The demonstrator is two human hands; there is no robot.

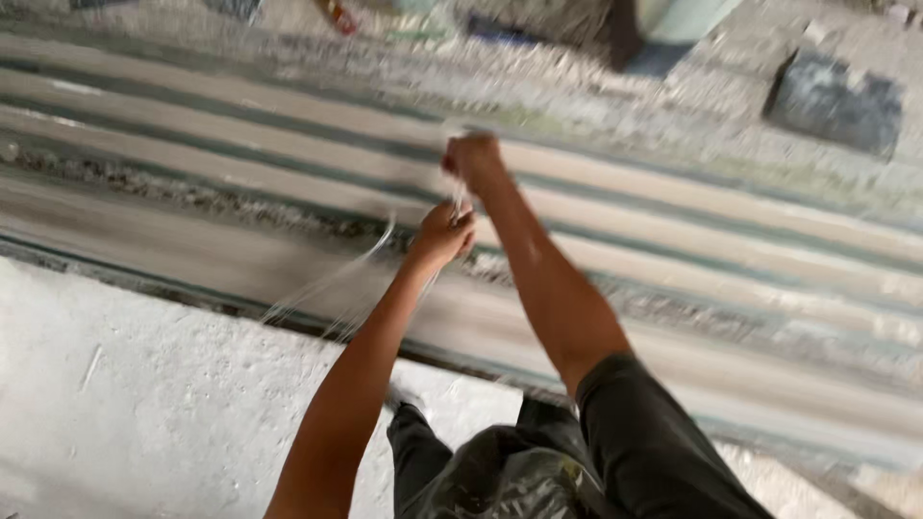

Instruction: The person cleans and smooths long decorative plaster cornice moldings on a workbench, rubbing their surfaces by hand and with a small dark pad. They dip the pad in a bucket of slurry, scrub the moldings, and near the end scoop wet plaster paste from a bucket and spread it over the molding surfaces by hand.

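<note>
My left hand (443,234) and my right hand (474,160) are both closed on a thin white string (338,279). The string runs between the two fists and trails down to the left in loose, blurred strands. Both arms reach out over long pale planks or panels (240,125) that lie side by side with dark gaps between them. My right hand is a little farther out than my left. The picture is blurred by motion.
A rough white concrete surface (144,394) lies near me at the lower left. A dark grey block (835,100) rests at the upper right on dusty ground. Blurred objects (654,29) sit along the top edge. My dark trousers (577,461) show at the bottom.
</note>
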